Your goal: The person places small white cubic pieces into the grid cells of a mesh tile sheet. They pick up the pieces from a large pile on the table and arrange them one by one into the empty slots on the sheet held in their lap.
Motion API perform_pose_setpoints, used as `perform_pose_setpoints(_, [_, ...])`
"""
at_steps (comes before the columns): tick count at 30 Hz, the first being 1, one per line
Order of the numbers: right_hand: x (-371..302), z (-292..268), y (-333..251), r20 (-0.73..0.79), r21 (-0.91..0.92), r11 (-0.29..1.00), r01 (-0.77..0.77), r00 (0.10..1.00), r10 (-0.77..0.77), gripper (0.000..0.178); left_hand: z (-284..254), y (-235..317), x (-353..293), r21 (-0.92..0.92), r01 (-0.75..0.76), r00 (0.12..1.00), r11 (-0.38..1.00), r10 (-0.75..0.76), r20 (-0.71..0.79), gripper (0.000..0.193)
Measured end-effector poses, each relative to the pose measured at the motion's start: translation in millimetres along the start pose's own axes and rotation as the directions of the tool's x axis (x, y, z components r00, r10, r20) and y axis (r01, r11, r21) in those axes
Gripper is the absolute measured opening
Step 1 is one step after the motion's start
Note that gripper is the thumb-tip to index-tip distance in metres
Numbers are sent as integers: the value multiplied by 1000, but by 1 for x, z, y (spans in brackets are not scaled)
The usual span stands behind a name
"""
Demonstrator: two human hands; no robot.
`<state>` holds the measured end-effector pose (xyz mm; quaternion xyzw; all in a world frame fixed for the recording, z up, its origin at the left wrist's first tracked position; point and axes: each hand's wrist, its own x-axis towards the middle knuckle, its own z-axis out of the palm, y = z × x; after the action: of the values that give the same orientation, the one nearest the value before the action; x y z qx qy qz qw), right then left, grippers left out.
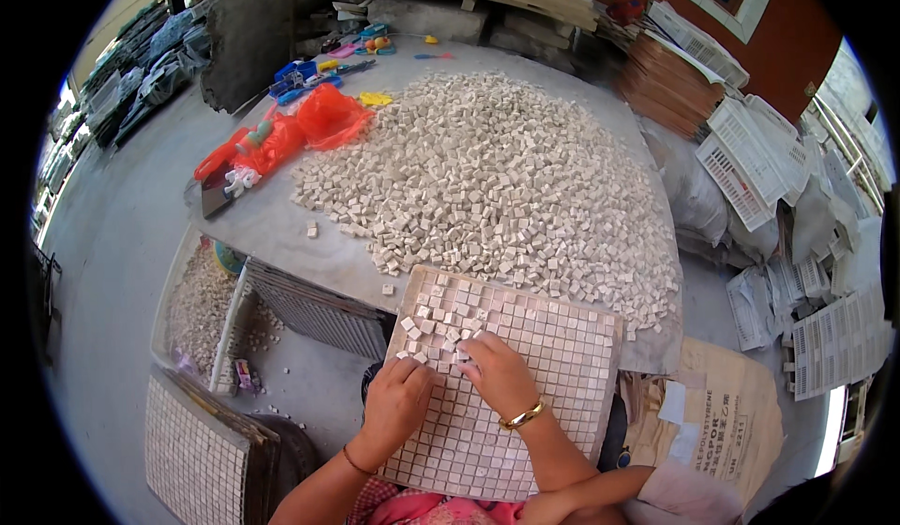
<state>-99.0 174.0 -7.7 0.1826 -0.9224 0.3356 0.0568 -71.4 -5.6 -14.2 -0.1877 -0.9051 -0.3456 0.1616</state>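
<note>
A square grid tray (539, 375) leans across my lap, most of its cells filled with small pale stone tiles. Loose tiles (424, 326) lie scattered over its upper left part, where some cells show bare. My left hand (403, 398) is bent over the tray's left side, fingers pressed together beside the loose tiles; what they hold, if anything, is hidden. With a gold bangle on its wrist, my right hand (497, 367) pinches a small stone tile (461, 355) between thumb and fingers. The two hands are close together.
A large heap of tiles (506, 169) covers the table (309, 253) ahead. Red plastic bags (328, 117) and toys lie at its far left. Stacked grid trays (197, 450) and a tile-filled crate (197, 309) stand left; white baskets (750, 164) and a paper sack (731, 422) are right.
</note>
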Motion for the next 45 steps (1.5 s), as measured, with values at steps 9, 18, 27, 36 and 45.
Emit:
perform_pose_setpoints(9, [0,5,-5,-102,117,990,-75,991,87,23,5,-9,21,45,-172,974,984,163,156,16])
perform_pose_setpoints(18, [7,16,-12,-65,75,992,-99,992,104,21,-8,-15,13,41,-88,993,995,85,82,21])
perform_pose_setpoints(27, [1,15,-21,-105,22,988,-154,982,155,20,-3,10,-22,118,-65,995,991,54,88,35])
perform_pose_setpoints(36, [-11,-33,-9,-335,84,985,-153,926,173,11,1,18,-26,228,-44,990,973,12,141,46])
perform_pose_setpoints(45, [-25,-43,2,-353,102,977,-189,911,213,7,25,16,-6,242,-66,935,968,-25,354,82])
